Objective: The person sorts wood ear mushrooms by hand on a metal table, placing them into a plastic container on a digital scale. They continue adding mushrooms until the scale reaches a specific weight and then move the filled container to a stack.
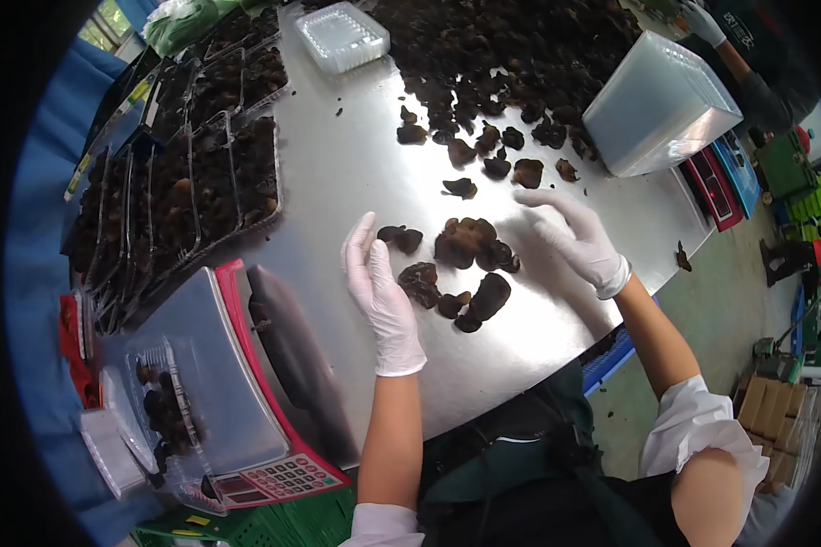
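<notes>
My left hand (385, 305), in a white glove, stands on edge at the left of a small group of dark wood ear mushrooms (466, 242) on the metal table (324, 173). Its fingers are extended and hold nothing; the fingertips come close to one small mushroom piece (401, 239). On the other side of the group, my right hand (577, 244), also gloved, hovers with its fingers spread and nothing in them. Nearer my body lie more pieces, among them a long dark one (491, 296). Several single pieces lie scattered beyond my hands.
A large heap of wood ears (511, 46) covers the far side. Filled clear trays (187, 196) stand at the left, beside a pink-edged scale (278, 479) bearing a partly filled tray (169, 401). Stacked empty containers (652, 109) stand at right. A co-worker's gloved hand (702, 23) shows behind.
</notes>
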`<state>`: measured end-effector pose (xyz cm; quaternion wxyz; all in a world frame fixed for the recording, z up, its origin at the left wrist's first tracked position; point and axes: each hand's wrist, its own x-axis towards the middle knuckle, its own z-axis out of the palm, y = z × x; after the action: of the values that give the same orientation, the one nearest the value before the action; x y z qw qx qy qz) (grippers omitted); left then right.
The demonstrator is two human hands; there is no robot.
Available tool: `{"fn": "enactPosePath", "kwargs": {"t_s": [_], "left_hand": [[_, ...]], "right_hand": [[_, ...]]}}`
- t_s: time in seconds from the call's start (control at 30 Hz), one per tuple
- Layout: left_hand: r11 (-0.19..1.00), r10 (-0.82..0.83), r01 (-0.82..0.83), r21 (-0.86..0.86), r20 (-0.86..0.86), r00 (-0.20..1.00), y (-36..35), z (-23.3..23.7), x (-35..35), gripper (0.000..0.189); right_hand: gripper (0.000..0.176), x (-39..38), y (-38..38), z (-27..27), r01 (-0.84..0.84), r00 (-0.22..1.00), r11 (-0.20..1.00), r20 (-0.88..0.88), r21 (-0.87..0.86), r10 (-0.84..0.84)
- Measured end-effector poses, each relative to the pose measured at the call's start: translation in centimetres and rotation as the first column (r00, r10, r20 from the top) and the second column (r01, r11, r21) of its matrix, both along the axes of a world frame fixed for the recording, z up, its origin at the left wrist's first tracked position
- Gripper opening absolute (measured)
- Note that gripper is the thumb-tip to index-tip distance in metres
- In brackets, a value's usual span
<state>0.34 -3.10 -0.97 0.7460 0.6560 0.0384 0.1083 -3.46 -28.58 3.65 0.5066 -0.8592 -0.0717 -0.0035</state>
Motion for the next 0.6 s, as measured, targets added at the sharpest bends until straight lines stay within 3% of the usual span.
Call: {"fn": "enactPosePath", "kwargs": {"t_s": [0.03, 0.07, 0.1, 0.17, 0.2, 0.23, 0.3, 0.33, 0.4, 0.43, 0.5, 0.53, 0.6], "left_hand": [[1.000, -0.003, 0.003, 0.001, -0.002, 1.000, 0.0, -0.1, 0.1, 0.034], [1.000, 0.008, -0.008, -0.001, -0.007, 1.000, 0.0, -0.4, 0.1, 0.034], [1.000, 0.019, -0.019, -0.002, -0.010, 1.000, 0.1, -0.5, 0.1, 0.034], [0.997, 0.025, -0.021, 0.081, -0.041, 0.999, 0.4, -0.5, 0.1, 0.036], [0.997, 0.040, -0.037, 0.065, -0.038, 0.998, 0.4, -0.4, 0.2, 0.036], [0.997, 0.055, -0.053, 0.050, -0.034, 0.998, 0.5, -0.3, 0.1, 0.036], [0.997, 0.059, -0.057, 0.050, -0.033, 0.998, 0.8, -0.2, 0.0, 0.036], [0.997, 0.057, -0.055, 0.044, -0.040, 0.998, 0.9, -0.3, -0.1, 0.036], [0.996, 0.050, -0.048, 0.069, -0.025, 0.998, 1.1, -0.7, 0.0, 0.036], [0.995, 0.048, -0.046, 0.087, -0.013, 0.999, 1.1, -1.0, 0.1, 0.036], [0.994, 0.052, -0.051, 0.096, 0.001, 0.999, 1.1, -1.6, 0.3, 0.036], [0.993, 0.051, -0.053, 0.102, 0.017, 0.999, 1.0, -1.7, 0.4, 0.036], [0.990, 0.041, -0.044, 0.131, 0.027, 0.999, 1.0, -1.8, 0.4, 0.035]], "right_hand": [[0.041, -0.1, -1.0, -0.8, 0.028, 0.997, 0.997, 0.076, -0.068, -0.023], [0.036, -0.8, -0.8, -2.0, 0.116, 0.984, 0.992, 0.132, 0.047, -0.121], [0.036, -1.5, 0.2, -2.2, 0.118, 0.984, 0.992, 0.130, 0.050, -0.123], [0.030, -2.8, 3.3, -2.1, 0.274, 0.957, 0.943, 0.152, -0.189, -0.248], [0.027, -3.5, 4.9, -1.7, 0.333, 0.926, 0.933, -0.234, 0.138, -0.295], [0.027, -3.7, 6.2, -3.4, 0.123, 0.986, 0.970, 0.089, 0.211, -0.144], [0.030, -3.7, 6.9, -3.8, -0.159, 0.948, 0.980, 0.258, -0.122, 0.186], [0.030, -3.4, 7.4, -3.9, -0.158, 0.948, 0.980, 0.261, -0.118, 0.184], [0.036, -2.6, 8.4, -4.0, -0.011, 0.912, 0.996, 0.407, -0.087, 0.045], [0.041, -2.1, 8.8, -1.6, 0.136, 0.911, 0.978, 0.409, -0.157, -0.061], [0.046, 0.5, 8.4, -1.2, 0.283, 0.806, 0.857, 0.590, -0.432, 0.031], [0.046, 1.6, 7.8, -1.8, 0.286, 0.807, 0.858, 0.590, -0.426, 0.023], [0.051, 3.0, 7.4, -2.7, -0.056, 0.950, 0.852, 0.235, -0.521, 0.207]]}}
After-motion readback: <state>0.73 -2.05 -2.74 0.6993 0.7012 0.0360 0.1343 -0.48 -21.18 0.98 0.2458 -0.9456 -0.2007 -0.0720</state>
